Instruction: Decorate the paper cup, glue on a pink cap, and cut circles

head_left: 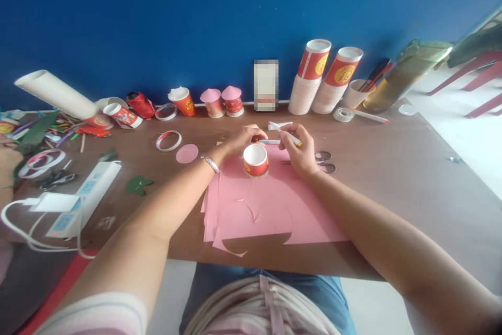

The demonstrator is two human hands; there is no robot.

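My right hand (pixel 300 149) is closed round a white marker (pixel 288 135) with a yellow end. My left hand (pixel 248 138) is just behind the short red and white cup (pixel 255 161), its fingers bent near a pale, thin pen-like item (pixel 269 141); what its fingertips hold, if anything, is too small to tell. The cup stands upright, open side up, on pink paper sheets (pixel 270 204) with curved cuts. Scissors (pixel 323 161) lie partly hidden beside my right hand. A small white piece (pixel 279 126) lies behind the hands.
Two tall cup stacks (pixel 308 81), a tape roll (pixel 344 114) and a bottle (pixel 406 73) are at the back right. Two pink-topped cups (pixel 232 102) stand at the back. A power strip (pixel 88 199), a pink disc (pixel 187 153) and another person's hand (pixel 10 160) are left.
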